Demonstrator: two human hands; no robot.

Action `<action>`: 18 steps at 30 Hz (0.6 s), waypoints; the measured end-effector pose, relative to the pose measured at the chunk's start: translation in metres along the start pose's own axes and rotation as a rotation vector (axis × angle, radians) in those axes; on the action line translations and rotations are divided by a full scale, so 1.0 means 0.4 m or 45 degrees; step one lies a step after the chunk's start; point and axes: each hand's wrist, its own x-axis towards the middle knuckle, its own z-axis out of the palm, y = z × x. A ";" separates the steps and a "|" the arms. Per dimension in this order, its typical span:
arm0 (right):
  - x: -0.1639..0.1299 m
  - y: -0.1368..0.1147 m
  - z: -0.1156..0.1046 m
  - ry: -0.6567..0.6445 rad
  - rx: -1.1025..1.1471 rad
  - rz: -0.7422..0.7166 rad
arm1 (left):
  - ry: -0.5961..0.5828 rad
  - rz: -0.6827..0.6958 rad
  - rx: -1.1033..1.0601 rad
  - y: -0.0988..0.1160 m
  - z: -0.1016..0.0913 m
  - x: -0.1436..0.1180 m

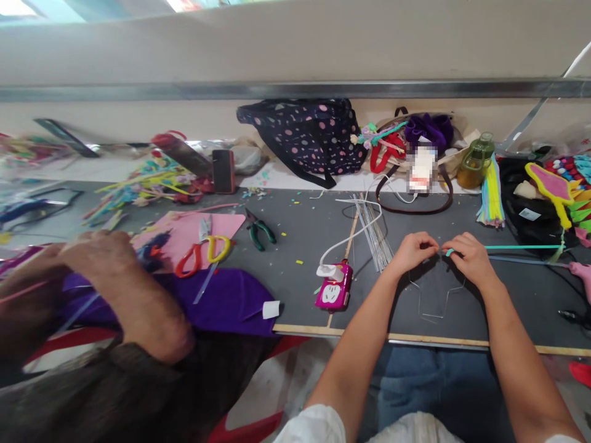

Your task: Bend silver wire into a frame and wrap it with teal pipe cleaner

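Note:
My left hand (414, 253) is closed in a pinch at the top of a thin bent wire frame (433, 317), whose angular outline hangs below both hands. My right hand (467, 257), close beside it, pinches a teal pipe cleaner (521, 247); a short end shows at the fingertips and the long part stretches right. The fingertips hide where pipe cleaner and wire meet. To the left of my left forearm lies a bundle of straight wires (372, 237).
A magenta power adapter (333, 294) with a white cable sits left of my arm. Green-handled pliers (259, 231) and scissors (203, 246) lie farther left, near a co-worker's arm (133, 289). Behind stand a dotted bag (314, 135), a bottle (478, 160) and pipe cleaners (492, 194).

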 end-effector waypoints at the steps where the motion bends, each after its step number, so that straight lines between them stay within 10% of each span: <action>1: 0.000 -0.001 -0.001 -0.001 -0.002 0.004 | 0.004 0.005 0.001 0.001 0.000 0.000; 18: 0.004 -0.013 -0.029 0.038 0.085 0.083 | 0.035 0.075 0.004 0.001 0.003 0.002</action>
